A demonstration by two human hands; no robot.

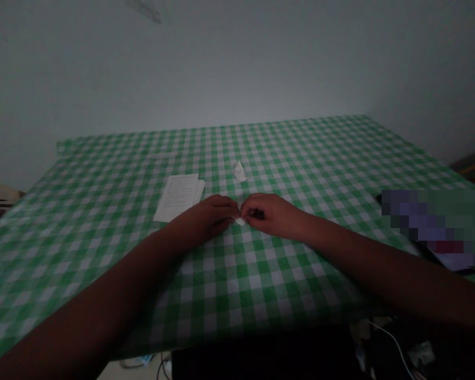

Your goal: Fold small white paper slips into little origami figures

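Both my hands meet near the middle of the table over a small white piece of folded paper (239, 221). My left hand (216, 214) has its fingers closed on the paper's left side. From the right, the thumb and fingertips of my right hand (267, 211) pinch its other side. Most of the paper is hidden by the fingers. Just beyond the hands lies another small folded paper piece (239, 172). Beside my left hand, a few printed sheets (178, 195) lie in an uneven stack, partly covered by that hand and wrist.
A green and white checked cloth (237, 279) covers the table, which meets a pale wall (237, 63) at the back. At the right edge lies a dark-edged flat object (451, 258), mostly blurred out. Below the table's front edge, a white cable (391, 340) hangs among dim items.
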